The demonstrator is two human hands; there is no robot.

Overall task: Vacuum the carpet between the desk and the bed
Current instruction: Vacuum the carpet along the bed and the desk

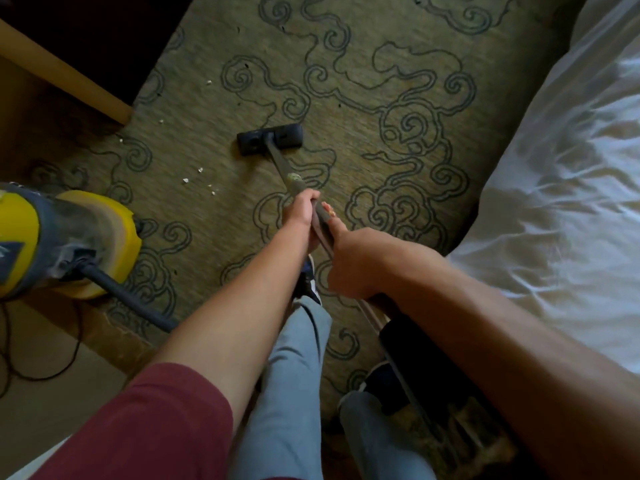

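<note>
1. Carpet [363, 109]: olive green, covered all over in dark outlined swirls and cloud scrolls.
2. Crumbs [186, 181]: white specks on the carpet, left of centre.
3. Nozzle [270, 138]: black, with a dark wand [278, 164] and a pale greenish band on the wand just above the hands.
4. Vacuum [65, 237]: yellow body with grey-blue top, at the left edge; its hose [131, 299] is dark grey.
5. Bed [561, 209]: white rumpled sheet, right side.
6. Desk [65, 67]: tan wood edge over a near-black panel, upper left.
7. Sleeve [156, 427]: maroon, lower left.
8. Trousers [294, 375]: light blue-grey, bottom centre.
9. Shoe [379, 379]: dark navy with a white rim.
</note>
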